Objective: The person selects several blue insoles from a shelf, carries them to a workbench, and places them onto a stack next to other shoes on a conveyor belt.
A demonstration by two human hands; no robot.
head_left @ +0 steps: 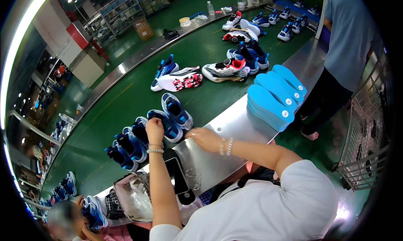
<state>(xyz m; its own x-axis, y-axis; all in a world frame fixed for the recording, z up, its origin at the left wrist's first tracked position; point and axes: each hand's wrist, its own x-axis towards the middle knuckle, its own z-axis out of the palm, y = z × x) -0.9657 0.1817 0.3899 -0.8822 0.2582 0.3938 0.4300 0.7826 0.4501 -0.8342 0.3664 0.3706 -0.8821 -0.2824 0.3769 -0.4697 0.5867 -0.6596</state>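
Note:
On the green belt in front of me lies a blue sneaker (170,127) with a white sole. My left hand (154,130) is closed at its upper edge, fingers bent and partly hidden. My right hand (203,139) is over the metal ledge, just right of that sneaker's sole. Its fingers are curled together, and what they hold, if anything, is too small to make out. Right behind stands another dark blue sneaker (175,108). Left of my left hand is a row of several blue sneakers (128,146).
A stack of light-blue insoles (268,102) lies on the metal ledge (228,131). Near my left forearm are a phone (177,178) and a box with clear plastic (121,184). White-and-red sneakers (224,69) stand farther along. A person (350,43) is beside a wire cart (361,148).

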